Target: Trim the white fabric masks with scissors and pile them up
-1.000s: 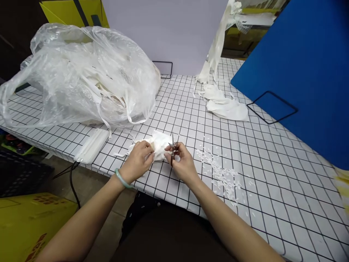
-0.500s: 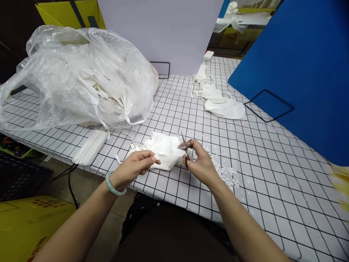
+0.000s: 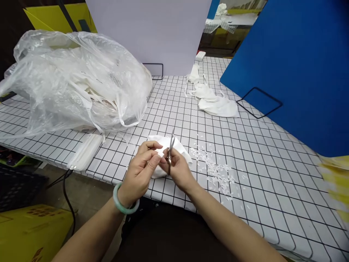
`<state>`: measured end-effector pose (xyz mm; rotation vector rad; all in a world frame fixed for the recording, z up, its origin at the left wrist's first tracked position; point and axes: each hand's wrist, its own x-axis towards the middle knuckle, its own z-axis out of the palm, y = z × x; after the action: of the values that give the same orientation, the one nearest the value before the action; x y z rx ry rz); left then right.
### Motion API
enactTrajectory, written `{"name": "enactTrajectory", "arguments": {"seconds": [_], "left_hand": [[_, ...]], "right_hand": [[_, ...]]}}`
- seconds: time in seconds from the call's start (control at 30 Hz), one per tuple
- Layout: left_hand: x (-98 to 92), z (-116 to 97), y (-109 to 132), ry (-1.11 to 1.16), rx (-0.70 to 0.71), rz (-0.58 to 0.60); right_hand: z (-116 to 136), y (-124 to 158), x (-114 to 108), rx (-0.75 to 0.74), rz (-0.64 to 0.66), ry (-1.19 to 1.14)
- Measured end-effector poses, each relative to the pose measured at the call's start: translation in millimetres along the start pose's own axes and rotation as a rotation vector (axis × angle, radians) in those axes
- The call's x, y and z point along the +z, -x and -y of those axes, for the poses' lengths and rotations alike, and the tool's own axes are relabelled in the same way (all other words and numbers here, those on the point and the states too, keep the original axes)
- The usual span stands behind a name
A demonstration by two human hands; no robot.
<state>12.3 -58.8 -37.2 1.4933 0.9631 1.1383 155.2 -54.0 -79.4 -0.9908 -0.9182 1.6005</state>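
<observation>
My left hand point(image 3: 143, 169), with a pale green bangle point(image 3: 124, 203) at its wrist, pinches an edge of a white cloth piece point(image 3: 178, 147) that lies on the table in front of me. Close beside it, my right hand point(image 3: 177, 168) is wrapped round a pair of small scissors point(image 3: 171, 147), whose blades point up and away, nearly closed together. The fingertips of both hands meet over the cloth and hide part of it. Many tiny white scraps point(image 3: 218, 174) are scattered to the right of my right hand.
A clear plastic bag point(image 3: 81, 80) full of white pieces stands at the left, near a white lamp-like bar point(image 3: 85, 152) with a cable. More white cloth pieces point(image 3: 216, 103) lie farther back. A blue panel point(image 3: 283, 62) and a pale panel point(image 3: 152, 32) border the checked table point(image 3: 261, 174).
My hands have come together over the cloth. The right hand has moved left with the scissors, whose blades have drawn closer together. The view has shifted slightly.
</observation>
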Motion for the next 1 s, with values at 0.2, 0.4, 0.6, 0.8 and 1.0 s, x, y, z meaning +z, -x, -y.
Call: {"name": "enactTrajectory", "arguments": {"seconds": [0.2, 0.4, 0.6, 0.8, 1.0], "left_hand": [[16.2, 16.7, 0.9, 0.078, 0.033, -0.122], [28.7, 18.0, 9.4, -0.128, 0.125, -0.017], [36.1, 21.7, 11.1, -0.189, 0.187, 0.042], [37.0, 22.5, 11.0, -0.209, 0.182, 0.076], [39.7, 23.4, 11.3, -0.228, 0.207, 0.089]], "right_hand": [[8.1, 21.4, -14.8, -0.021, 0.042, 0.308], [36.1, 51.9, -55.7, -0.116, 0.022, 0.994], [38.0, 62.5, -63.3, -0.193, 0.045, 1.094], [36.2, 61.4, -64.4, -0.234, 0.050, 1.075], [35.0, 59.8, -62.3, -0.265, 0.038, 1.059]]}}
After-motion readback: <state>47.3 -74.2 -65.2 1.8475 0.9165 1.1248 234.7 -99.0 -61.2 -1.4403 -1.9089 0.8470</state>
